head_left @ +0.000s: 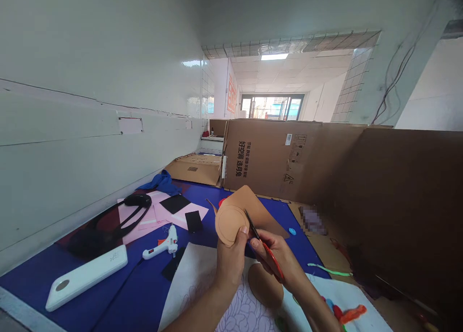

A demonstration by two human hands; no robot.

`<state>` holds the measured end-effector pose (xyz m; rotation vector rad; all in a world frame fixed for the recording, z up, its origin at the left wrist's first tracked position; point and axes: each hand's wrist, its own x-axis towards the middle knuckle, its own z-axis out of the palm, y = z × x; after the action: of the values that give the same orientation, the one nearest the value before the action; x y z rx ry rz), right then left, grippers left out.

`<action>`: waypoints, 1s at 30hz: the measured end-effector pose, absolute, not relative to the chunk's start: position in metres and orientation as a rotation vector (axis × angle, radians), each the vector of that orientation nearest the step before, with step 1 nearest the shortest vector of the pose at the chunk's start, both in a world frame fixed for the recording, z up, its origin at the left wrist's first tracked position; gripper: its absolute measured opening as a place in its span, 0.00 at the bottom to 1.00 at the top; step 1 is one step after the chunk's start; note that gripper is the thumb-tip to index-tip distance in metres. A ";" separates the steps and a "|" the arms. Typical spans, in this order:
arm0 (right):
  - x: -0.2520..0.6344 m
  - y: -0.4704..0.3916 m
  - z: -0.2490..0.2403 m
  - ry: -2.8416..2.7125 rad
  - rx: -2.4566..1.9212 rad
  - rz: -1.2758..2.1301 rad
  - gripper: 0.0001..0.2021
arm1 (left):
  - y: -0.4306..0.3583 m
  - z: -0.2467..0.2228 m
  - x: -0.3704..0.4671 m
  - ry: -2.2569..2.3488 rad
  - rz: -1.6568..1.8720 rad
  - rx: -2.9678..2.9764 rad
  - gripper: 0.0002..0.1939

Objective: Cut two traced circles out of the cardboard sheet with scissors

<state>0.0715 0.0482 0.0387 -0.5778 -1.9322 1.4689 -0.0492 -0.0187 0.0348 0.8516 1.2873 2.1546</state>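
Observation:
My left hand (232, 257) pinches a tan sheet (258, 209), leather-like in look, near its rounded end, with the thumb on top. A circle (230, 223) is outlined on this end, and a thin cut strip curls off at its left. My right hand (277, 255) is closed on red-handled scissors (272, 260). Their dark blades point up and left against the circle's right edge; how far apart the blades are, I cannot tell. Beneath my hands, a tan oval piece (265, 284) lies on white paper (197, 264) with a looping petal-like drawing.
Left on the blue tabletop (144, 293) are a white glue gun (164, 245), a long white device (87, 276), black straps (133, 216), pink sheets (159, 211) and black squares (175, 204). Cardboard (267, 163) walls the back and right. Colourful fuzzy pieces (352, 314) lie lower right.

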 end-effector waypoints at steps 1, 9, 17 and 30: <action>0.072 0.048 0.039 -1.932 -0.582 1.470 0.29 | -0.019 0.035 -0.049 1.287 2.155 0.846 0.18; 0.072 0.048 0.043 -1.930 -0.566 1.482 0.30 | -0.018 0.037 -0.049 1.307 2.165 0.837 0.18; 0.076 0.046 0.051 -1.953 -0.581 1.453 0.29 | -0.019 0.035 -0.048 1.308 2.123 0.839 0.18; 0.075 0.050 0.042 -1.927 -0.530 1.499 0.28 | -0.018 0.035 -0.048 1.263 2.157 0.852 0.24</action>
<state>0.0745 0.0498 0.0424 -0.5298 -1.9270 1.4995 -0.0484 -0.0177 0.0348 0.8519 1.2634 2.1575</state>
